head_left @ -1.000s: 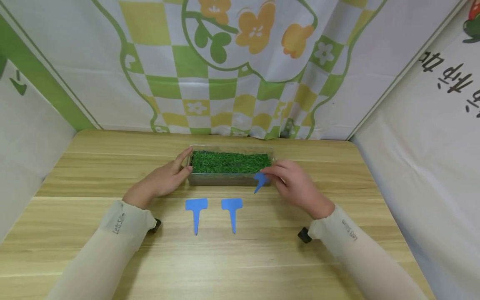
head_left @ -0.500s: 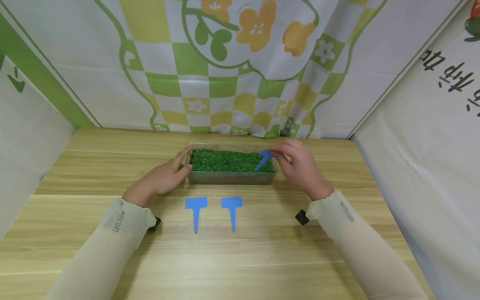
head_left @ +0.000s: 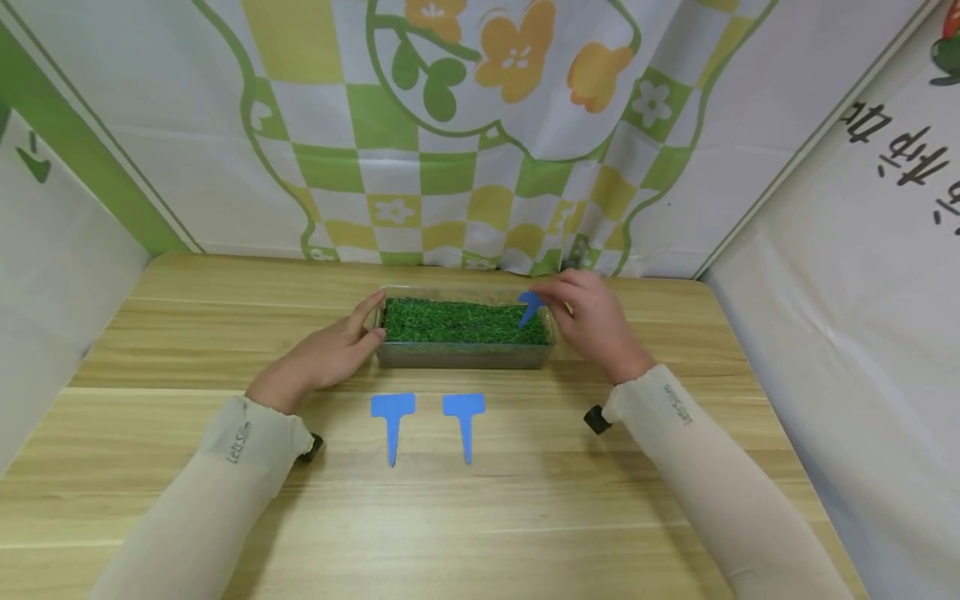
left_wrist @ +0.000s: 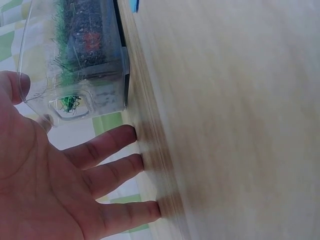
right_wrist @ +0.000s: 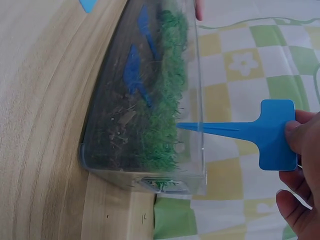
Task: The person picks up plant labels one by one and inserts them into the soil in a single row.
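My right hand pinches the wide head of a blue T-shaped plant label between thumb and fingers. Its pointed stem angles down, the tip right at the green grass near the right end of a clear plastic box. Dark soil shows through the box wall below the grass. At the box's left end, my left hand rests with thumb and forefinger touching the rim corners; its other fingers are spread, tips at the tabletop. Two more blue plant labels, one left and one right, lie flat in front of the box.
The wooden table runs back to a checked, flowered curtain. White panels stand at both sides, the right one bearing dark writing. Blue reflections of the lying labels show on the box's front wall.
My right hand has carried the plant label from in front of the box up and back over its right end, stem tip now at the grass. The left hand stays at the box.
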The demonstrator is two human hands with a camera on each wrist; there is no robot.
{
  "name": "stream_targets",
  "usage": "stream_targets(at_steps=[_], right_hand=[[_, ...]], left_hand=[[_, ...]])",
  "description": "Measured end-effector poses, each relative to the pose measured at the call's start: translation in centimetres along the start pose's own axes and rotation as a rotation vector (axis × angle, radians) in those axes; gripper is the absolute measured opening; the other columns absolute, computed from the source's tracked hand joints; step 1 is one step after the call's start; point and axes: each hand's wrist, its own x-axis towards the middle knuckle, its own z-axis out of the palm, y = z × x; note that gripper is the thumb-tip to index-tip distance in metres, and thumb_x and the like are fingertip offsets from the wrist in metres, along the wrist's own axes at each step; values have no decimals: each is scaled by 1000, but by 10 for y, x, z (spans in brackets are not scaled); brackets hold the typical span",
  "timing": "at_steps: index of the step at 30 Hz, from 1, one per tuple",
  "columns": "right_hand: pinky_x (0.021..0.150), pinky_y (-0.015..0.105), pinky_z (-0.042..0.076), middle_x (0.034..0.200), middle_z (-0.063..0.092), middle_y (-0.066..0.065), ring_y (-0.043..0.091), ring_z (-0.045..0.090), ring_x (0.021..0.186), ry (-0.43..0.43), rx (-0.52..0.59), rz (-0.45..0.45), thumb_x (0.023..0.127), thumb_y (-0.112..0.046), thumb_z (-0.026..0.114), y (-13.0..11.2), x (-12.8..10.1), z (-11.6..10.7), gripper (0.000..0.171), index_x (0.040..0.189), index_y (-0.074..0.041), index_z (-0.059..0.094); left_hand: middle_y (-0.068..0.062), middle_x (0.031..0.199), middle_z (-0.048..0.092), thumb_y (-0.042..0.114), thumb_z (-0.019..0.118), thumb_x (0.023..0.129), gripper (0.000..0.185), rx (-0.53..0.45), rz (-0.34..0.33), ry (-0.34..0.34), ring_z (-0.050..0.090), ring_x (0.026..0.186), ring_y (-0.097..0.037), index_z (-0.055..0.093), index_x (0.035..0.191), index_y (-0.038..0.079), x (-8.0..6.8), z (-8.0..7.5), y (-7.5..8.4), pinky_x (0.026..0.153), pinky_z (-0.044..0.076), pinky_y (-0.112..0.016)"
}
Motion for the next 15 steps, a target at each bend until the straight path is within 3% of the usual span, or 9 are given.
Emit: stream_targets(at_steps=[15], right_hand=[[78,40,51,99,72,4,23,61,89,-79,-19,25,99,-14,64,7,1,7,19,113,-13,77]], left_hand=[[-24,150,47,58,21,105,65,17,-3,-3,52,127,-51,-16,157,44,0,-1,1,102,38,-70]])
